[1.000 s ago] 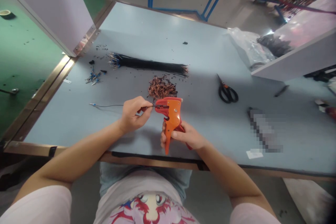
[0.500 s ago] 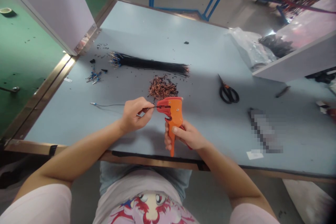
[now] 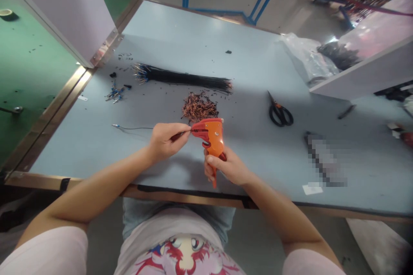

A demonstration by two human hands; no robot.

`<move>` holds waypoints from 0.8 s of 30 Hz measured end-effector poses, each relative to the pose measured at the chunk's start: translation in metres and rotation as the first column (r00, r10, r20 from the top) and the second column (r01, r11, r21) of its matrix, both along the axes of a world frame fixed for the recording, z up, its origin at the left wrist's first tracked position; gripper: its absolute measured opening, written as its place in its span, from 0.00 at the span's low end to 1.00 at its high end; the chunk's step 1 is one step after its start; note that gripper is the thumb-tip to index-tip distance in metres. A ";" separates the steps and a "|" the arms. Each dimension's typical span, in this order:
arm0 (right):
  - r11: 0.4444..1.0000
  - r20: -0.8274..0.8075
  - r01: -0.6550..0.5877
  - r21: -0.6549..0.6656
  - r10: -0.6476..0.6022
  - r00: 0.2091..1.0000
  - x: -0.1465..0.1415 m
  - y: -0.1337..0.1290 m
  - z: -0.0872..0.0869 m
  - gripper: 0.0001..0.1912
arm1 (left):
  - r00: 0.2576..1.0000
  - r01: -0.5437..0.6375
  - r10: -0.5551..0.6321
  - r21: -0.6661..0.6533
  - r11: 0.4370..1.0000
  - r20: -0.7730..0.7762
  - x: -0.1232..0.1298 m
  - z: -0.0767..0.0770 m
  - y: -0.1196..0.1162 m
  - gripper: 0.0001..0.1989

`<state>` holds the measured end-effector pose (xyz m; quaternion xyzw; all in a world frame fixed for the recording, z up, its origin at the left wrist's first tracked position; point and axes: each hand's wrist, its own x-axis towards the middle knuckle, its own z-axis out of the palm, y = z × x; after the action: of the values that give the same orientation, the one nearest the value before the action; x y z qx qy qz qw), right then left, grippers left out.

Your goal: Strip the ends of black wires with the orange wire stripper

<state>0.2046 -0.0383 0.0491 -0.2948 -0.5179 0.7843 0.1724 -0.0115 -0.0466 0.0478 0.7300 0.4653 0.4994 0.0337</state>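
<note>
Between the fingers of my left hand [image 3: 167, 139] is a thin black wire [image 3: 135, 128], pinched close to its right end. Its other end, with a blue and silver terminal [image 3: 115, 126], lies out to the left. My right hand [image 3: 229, 165] is wrapped round the handles of an orange and red wire stripper [image 3: 214, 135]. The stripper's jaws touch or nearly touch my left fingertips; whether the wire's tip is inside them I cannot tell. Just behind the tool lies a heap of copper-coloured and black scraps [image 3: 199, 106].
Farther back lies a bundle of black wires [image 3: 187, 78] with blue terminals. Loose terminals [image 3: 114, 93] are scattered at left. Black-handled scissors [image 3: 280, 114] and a pixelated dark object [image 3: 325, 161] lie to the right. White panels [image 3: 64, 8] rise at the left and right of the bench.
The stripper's handle end has swung slightly right and up. My left fingers have come up against the jaws, and the stretch of wire seen between them before no longer shows.
</note>
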 end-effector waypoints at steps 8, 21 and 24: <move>0.993 -0.071 0.033 -0.118 -0.041 0.997 -0.001 0.006 -0.011 0.19 | 0.999 -0.017 0.021 -0.097 0.995 0.046 -0.001 -0.006 0.007 0.05; 0.993 -0.156 -0.050 -0.107 0.033 0.987 0.016 0.018 0.001 0.28 | 1.000 -0.007 0.008 0.013 1.000 -0.016 -0.010 -0.005 0.011 0.02; 0.994 -0.150 0.039 -0.101 -0.054 0.987 0.015 0.020 -0.002 0.26 | 0.999 0.050 -0.049 0.038 0.998 -0.015 -0.010 -0.003 0.010 0.02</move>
<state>0.2201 -0.0183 0.0475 -0.2541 -0.4572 0.8247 0.2152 -0.0219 -0.0367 0.0451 0.7454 0.4376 0.5021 0.0285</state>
